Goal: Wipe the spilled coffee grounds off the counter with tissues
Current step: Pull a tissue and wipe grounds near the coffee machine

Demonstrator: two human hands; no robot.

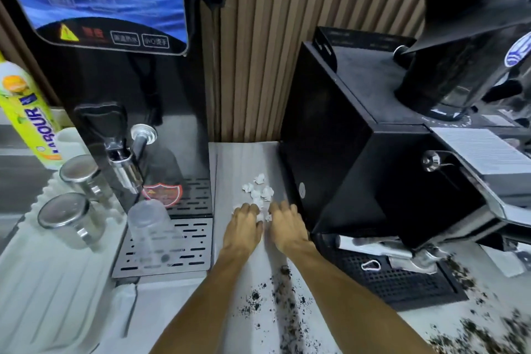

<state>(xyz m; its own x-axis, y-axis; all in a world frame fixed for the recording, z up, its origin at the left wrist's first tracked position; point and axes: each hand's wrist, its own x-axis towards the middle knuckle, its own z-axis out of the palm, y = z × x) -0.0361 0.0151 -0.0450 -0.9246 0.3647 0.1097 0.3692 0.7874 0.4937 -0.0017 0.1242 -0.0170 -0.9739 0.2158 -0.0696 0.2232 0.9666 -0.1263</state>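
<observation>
Head view: left hand and right hand, fingers bent over about six tissue scraps left of coffee machine; pinch cannot be told. Coffee grounds scattered before machine.

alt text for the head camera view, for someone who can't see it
The left hand and right hand touch scraps of white tissue on a grey counter, between a black water dispenser and a black coffee machine. Dark coffee grounds lie scattered on the counter nearer the person.

Dim, soft focus, wide-angle edge distortion.
</observation>
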